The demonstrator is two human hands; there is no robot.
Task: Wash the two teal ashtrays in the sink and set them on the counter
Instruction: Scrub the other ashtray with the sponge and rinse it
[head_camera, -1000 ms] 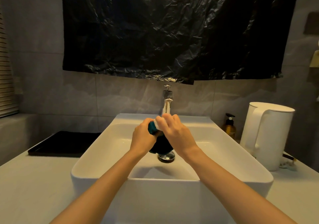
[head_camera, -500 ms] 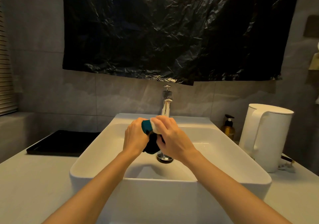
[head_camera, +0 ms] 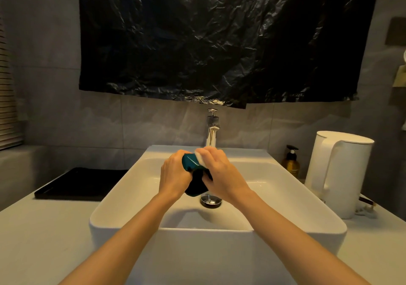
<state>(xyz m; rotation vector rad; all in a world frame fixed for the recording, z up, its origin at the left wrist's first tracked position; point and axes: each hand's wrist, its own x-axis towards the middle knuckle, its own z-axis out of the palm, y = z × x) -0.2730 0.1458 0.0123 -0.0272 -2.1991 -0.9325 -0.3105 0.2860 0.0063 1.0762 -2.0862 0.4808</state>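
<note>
- Teal ashtray (head_camera: 191,162), held on edge in mid-air above the sink's bowl, just over the drain (head_camera: 211,200); upper part catching the light, lower part in shadow and hard to read.
- Left hand (head_camera: 174,173) wrapped round the ashtray's left side, fingers curled over the far edge, thumb hidden.
- Right hand (head_camera: 222,175) pinching a white sponge (head_camera: 200,158) and pressing it against the ashtray's top right rim; knuckles bent, both hands close together and nearly touching.
- Both forearms reaching in from the near edge, over the front wall of the white rectangular sink (head_camera: 219,234).
- Chrome faucet (head_camera: 212,135) upright at the back of the sink, its spout right behind the hands; flow of water impossible to tell.
- Pale counter (head_camera: 44,240) around the sink on both sides.
- Black tray (head_camera: 81,183) flat on the counter, left of the sink, near the wall.
- Amber pump bottle (head_camera: 291,164) on the right behind the sink's corner, and a white kettle (head_camera: 342,175) just beside it, handle turned toward the sink.
- Crinkled black plastic sheet (head_camera: 219,43) hanging on the grey tiled wall above the faucet.
</note>
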